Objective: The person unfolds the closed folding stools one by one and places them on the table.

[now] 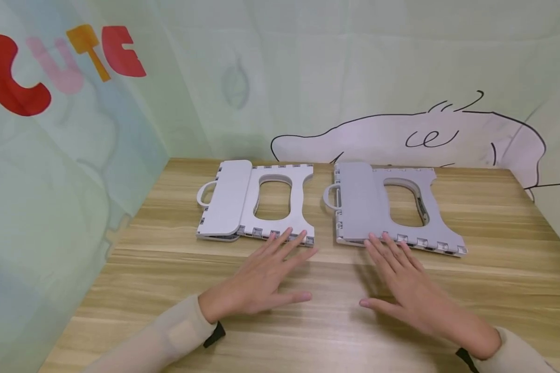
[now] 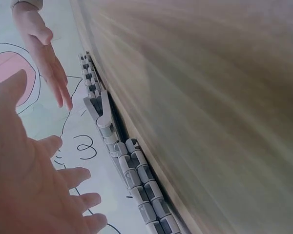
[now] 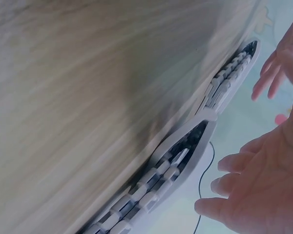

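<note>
Holds left hand (image 1: 263, 280) and right hand (image 1: 408, 285) by near edges of white stool (image 1: 224, 197) and grey stool (image 1: 357, 202), folded flat on the surface (image 1: 331, 336). Grips nothing, with fingers (image 1: 293, 244) nearly straight and spread.

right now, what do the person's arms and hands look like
The left hand and right hand are bare, no gloves or rings showing. The left sleeve and right sleeve are beige, ending at the wrists. A black piece shows beside each sleeve's end.

A narrow gap separates the white stool (image 1: 233, 199) and grey stool (image 1: 371, 204).
</note>
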### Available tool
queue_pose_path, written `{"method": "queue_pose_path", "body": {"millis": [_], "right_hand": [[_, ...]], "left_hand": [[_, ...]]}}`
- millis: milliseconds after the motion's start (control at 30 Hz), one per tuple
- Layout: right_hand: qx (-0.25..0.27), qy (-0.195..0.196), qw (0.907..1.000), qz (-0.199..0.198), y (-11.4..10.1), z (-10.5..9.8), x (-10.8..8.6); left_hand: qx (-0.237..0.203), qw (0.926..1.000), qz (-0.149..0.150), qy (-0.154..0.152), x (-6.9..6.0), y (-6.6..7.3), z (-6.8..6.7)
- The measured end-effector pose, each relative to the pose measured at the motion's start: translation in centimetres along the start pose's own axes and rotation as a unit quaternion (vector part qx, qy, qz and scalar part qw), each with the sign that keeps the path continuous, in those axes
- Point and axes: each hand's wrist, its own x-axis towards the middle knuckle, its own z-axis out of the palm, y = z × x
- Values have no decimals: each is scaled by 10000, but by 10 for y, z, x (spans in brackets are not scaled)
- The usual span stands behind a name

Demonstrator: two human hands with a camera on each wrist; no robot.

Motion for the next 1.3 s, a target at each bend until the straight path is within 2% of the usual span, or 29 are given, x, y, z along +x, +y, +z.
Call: {"method": "queue_pose_path", "body": {"millis": [333,667,900,1067,1167,1300], "right_hand": [[72,-211,9988,432,15,-4,-2],[416,-418,9934,981,33,-6,-5],[356,-330,9906,1279,49,-6,-7],[405,-274,9877,1484,59,-6,-9],[469,-253,9856,1608,65,-6,-9],[507,-239,9826,1772,70,-5,-11]], "left_hand": [[-21,10000,-54,38,9,-3,0],[-174,9998,-61,92,24,-8,-2],[-250,9995,-172,53,34,-12,0],[-293,9992,-211,155,44,-16,0],[-343,9988,-287,173,51,-19,0],[-349,9980,-520,26,60,-21,-1]]}}
